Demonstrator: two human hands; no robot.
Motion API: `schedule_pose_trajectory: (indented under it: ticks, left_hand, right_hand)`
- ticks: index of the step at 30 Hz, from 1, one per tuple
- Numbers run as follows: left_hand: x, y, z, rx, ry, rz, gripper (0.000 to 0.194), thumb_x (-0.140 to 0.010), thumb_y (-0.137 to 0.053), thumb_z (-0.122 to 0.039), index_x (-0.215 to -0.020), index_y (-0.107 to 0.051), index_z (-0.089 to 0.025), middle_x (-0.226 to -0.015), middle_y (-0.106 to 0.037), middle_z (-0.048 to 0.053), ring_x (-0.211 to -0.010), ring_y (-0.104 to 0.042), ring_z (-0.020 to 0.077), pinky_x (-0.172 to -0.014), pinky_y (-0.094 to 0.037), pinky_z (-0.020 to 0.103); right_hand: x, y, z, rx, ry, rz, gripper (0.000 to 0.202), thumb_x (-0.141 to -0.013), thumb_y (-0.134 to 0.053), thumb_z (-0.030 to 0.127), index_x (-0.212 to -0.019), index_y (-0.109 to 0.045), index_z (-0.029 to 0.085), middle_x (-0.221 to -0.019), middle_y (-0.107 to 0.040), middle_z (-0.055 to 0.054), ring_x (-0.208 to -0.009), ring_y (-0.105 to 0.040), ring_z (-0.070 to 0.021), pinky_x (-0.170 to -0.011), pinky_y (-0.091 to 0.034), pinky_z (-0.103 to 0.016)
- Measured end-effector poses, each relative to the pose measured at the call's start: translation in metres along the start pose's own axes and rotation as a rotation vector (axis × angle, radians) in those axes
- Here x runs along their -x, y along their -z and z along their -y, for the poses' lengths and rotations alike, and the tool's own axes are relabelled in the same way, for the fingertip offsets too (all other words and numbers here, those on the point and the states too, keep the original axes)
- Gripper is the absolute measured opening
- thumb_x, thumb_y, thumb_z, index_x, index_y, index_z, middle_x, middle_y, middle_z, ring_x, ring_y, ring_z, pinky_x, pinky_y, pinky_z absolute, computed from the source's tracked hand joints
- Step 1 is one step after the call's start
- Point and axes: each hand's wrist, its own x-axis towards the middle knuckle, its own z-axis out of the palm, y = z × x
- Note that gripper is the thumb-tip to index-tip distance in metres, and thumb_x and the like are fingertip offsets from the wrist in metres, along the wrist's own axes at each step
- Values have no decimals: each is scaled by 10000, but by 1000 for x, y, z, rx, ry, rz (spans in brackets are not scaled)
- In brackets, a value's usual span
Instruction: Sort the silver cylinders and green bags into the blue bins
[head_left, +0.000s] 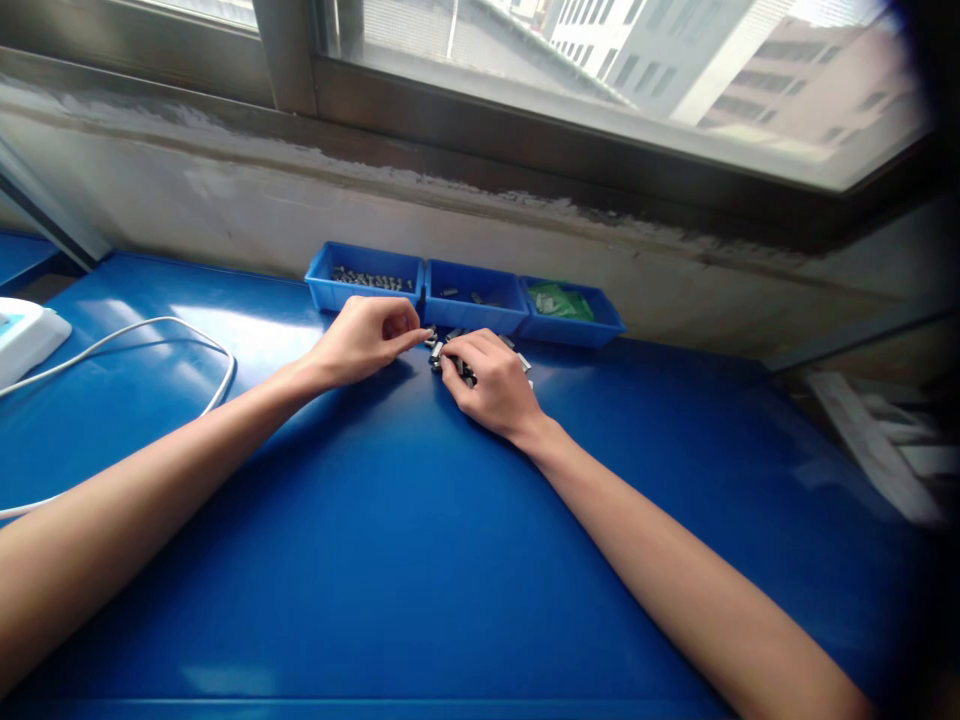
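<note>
Several small metal parts (523, 361) lie in a loose pile on the blue table, in front of three blue bins. My left hand (369, 340) is at the pile's left side, thumb and forefinger pinched on a small metal part (430, 335). Over the pile, my right hand (491, 380) has its fingers curled down among the parts; whether one is between its fingertips is too small to tell. The left bin (322, 290) holds many small metal pieces, the middle bin (476, 312) a few, and the right bin (574, 330) a green bag (561, 300).
A white device (30, 340) stands at the table's left edge, with a white cable (169, 320) looping over the blue table (420, 580). Behind the bins are a wall and a window frame (525, 130). Blurred pale objects (877, 440) are beyond the right edge.
</note>
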Motion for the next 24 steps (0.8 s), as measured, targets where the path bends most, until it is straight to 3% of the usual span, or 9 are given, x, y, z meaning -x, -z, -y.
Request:
schedule_pose_trajectory:
  ticks: [3, 7, 14, 21, 24]
  left_hand:
    - [-1, 0, -2, 180, 124, 15, 362, -834, -744, -527, -837, -700, -168, -663, -704, 24, -596, -634, 152, -539, -445, 231]
    - [-3, 3, -3, 372, 175, 10, 399, -768, -820, -517, -902, -720, -155, -762, -760, 57, -697, -711, 185, -668, -563, 273]
    - [-7, 10, -3, 496, 233, -191, 362, -734, -858, -456, -915, -730, -170, -795, -766, 62, -783, -740, 211, -782, -608, 340]
    - [-4, 13, -12, 503, 199, 63, 424, -734, -848, -534, -899, -763, -152, -806, -763, 79, -739, -710, 191, -741, -590, 317]
    - [-4, 11, -12, 499, 210, 39, 423, -732, -849, -531, -881, -747, -149, -795, -757, 77, -733, -707, 190, -724, -594, 310]
  right_hand:
    - [0, 0, 0, 4, 6, -5, 127, -960, -578, 168, -955, -700, 204, -995, -770, -95, -961, -684, -259, -908, -558, -422]
    - [0, -1, -1, 10, 16, -10, 122, -958, -581, 167, -957, -699, 198, -991, -770, -97, -954, -686, -258, -903, -558, -419]
    - [0, -1, -1, 5, 12, -11, 116, -957, -588, 171, -946, -697, 209, -989, -770, -90, -951, -687, -256, -900, -562, -420]
    - [0, 0, -1, 11, 21, -9, 117, -960, -584, 168, -957, -694, 206, -987, -772, -91, -942, -685, -259, -886, -559, -421]
    - [0, 0, -1, 10, 10, 0, 121, -960, -582, 171, -957, -695, 214, -990, -772, -89, -948, -685, -259, -891, -558, -425]
